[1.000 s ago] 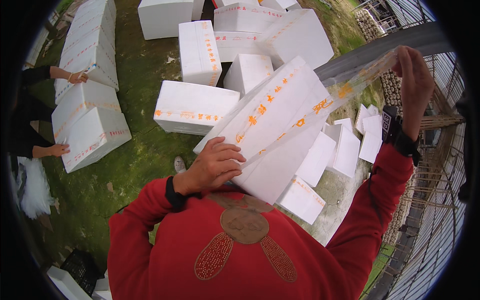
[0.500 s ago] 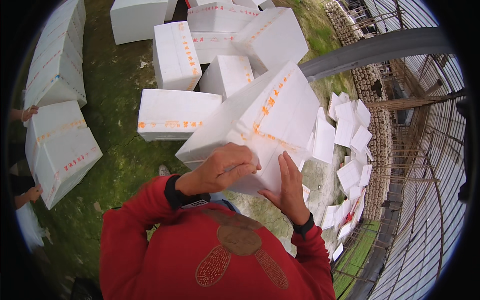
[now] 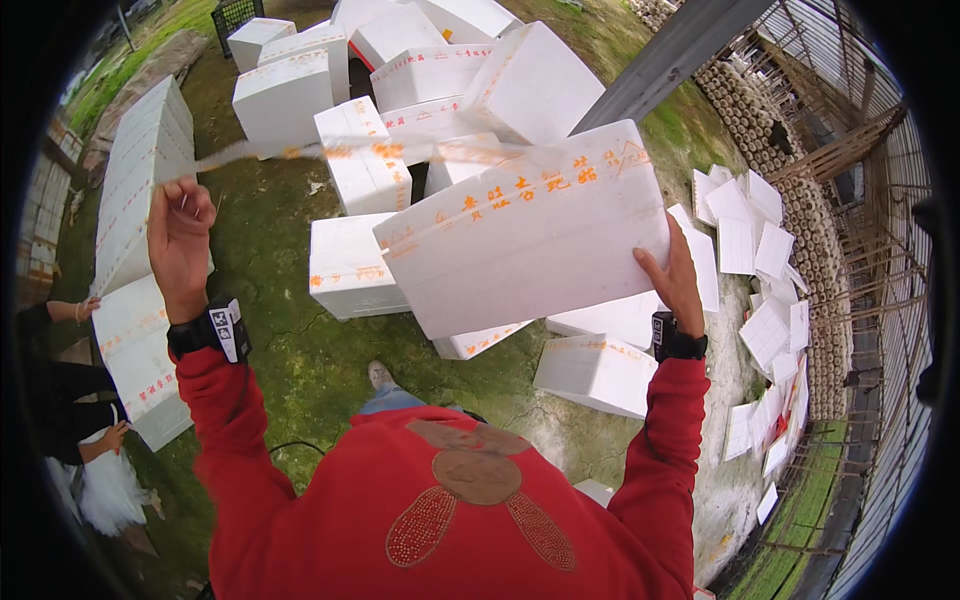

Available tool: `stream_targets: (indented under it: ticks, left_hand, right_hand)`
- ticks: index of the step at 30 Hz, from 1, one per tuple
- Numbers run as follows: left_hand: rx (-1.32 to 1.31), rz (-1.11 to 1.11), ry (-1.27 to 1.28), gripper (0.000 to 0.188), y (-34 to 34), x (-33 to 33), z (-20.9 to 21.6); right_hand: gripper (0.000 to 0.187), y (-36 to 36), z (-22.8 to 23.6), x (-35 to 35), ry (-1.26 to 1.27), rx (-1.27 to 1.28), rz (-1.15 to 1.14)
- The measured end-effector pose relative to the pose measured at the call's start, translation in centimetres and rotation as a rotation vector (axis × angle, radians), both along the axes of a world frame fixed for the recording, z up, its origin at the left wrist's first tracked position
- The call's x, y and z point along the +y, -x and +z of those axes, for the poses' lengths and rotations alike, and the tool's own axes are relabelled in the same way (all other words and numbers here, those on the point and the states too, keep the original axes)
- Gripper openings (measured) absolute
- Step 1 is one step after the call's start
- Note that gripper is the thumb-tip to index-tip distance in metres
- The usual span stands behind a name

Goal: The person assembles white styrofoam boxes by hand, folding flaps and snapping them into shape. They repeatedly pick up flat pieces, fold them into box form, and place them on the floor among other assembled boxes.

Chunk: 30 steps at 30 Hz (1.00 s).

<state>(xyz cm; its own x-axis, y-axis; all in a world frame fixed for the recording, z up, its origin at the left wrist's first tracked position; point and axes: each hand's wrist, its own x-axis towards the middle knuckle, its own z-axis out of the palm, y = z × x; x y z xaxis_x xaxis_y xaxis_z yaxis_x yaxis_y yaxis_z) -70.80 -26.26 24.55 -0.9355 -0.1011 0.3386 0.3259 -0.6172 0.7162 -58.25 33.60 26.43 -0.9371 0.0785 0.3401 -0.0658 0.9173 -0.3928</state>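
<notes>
A white foam box (image 3: 530, 240) with orange printing is held up tilted in front of me. My right hand (image 3: 681, 283) grips its right end, thumb on the face towards me and the fingers mostly hidden. Out to the left, my left hand (image 3: 182, 240) is raised with fingers curled on the end of a strip of clear tape (image 3: 290, 150). The strip is blurred and stretches across towards the box's upper edge; where it joins the box is hard to make out.
Several white foam boxes (image 3: 355, 265) lie piled ahead, and a stacked row (image 3: 140, 190) stands at the left. Another person's hand (image 3: 112, 437) touches that row's near box. White lids (image 3: 765, 335) are scattered at the right, beyond a grey post (image 3: 665, 70).
My left hand has swung from the box far out to the left, drawing the tape off with it. The box has turned, and my right hand has shifted to its right end.
</notes>
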Motion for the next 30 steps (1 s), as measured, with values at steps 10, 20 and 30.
stream_targets:
  ticks: [10, 20, 30]
  left_hand:
    - [-1.027, -0.208, 0.794, 0.027, -19.8, -8.8, -26.7]
    - [-1.195, -0.370, 1.998, 0.074, -41.9, -20.2, -37.8]
    - [-0.620, -0.190, 0.973, 0.047, -14.2, 3.0, -32.0]
  right_hand:
    - [0.064, -3.3, -0.5, 6.6, 0.283, -0.027, -0.003]
    - [0.072, -4.3, -1.5, 10.0, 0.282, -0.148, -0.015]
    - [0.070, -4.1, -0.9, 11.9, 0.350, -0.264, -0.091]
